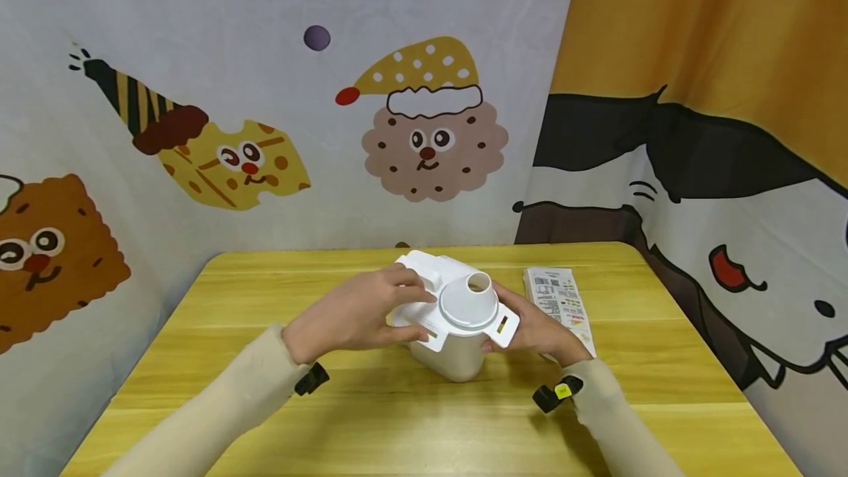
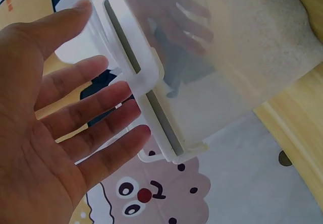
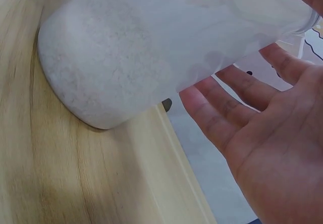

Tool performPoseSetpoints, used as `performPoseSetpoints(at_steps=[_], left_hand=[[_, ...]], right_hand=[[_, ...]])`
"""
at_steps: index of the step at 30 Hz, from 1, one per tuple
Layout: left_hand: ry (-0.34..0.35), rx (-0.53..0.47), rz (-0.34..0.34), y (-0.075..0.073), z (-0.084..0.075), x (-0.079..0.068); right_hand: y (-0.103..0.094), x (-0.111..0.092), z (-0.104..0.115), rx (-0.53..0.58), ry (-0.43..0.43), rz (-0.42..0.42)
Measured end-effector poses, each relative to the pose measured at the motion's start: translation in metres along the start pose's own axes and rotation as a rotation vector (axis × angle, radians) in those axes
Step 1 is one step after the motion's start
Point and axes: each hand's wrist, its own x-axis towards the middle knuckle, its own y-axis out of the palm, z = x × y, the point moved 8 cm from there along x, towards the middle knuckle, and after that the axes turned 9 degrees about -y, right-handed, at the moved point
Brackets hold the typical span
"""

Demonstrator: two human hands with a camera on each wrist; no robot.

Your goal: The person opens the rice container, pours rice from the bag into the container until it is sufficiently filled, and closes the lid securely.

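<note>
A translucent white plastic storage container (image 1: 457,359) stands on the table in the head view, with pale grainy contents (image 3: 106,62) in its lower part. On top is a white lid (image 1: 424,271) with a round raised spout piece (image 1: 469,304) and slotted tabs. My right hand (image 1: 533,330) grips the body from the right, its fingers against one side and the thumb on the other. At the lid's left edge is my left hand (image 1: 371,315); the left wrist view shows its fingers spread and nearly straight, fingertips right at the slotted lid rim (image 2: 126,37).
A printed white packet (image 1: 559,300) lies on the wooden table (image 1: 331,418), behind the right hand. The table's far edge meets a cartoon-patterned curtain (image 1: 265,109). Black wrist devices sit on both sleeves.
</note>
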Motion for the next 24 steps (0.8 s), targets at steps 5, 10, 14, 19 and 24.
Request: performPoseSetpoints(at_steps=[5,10,14,19,24], left_hand=[[0.005,0.031,0.014,0.0023,-0.0040,0.0025],[-0.004,0.056,0.013,0.0037,-0.0062,0.0042],[-0.019,0.072,0.018,0.0034,-0.0064,0.0059],[-0.032,0.082,0.037,0.0037,-0.0074,0.0076],[-0.036,0.093,0.043,0.0047,-0.0079,0.0084]], right_hand=[[-0.0004,0.0005,0.0002,0.002,0.003,-0.001],[-0.0008,0.0004,-0.0001,0.003,0.011,-0.005],[-0.0011,0.0002,-0.0001,0.007,0.017,-0.007],[-0.0013,-0.0003,-0.0011,0.003,0.021,-0.012],[-0.0007,0.0001,-0.0021,-0.015,0.019,-0.012]])
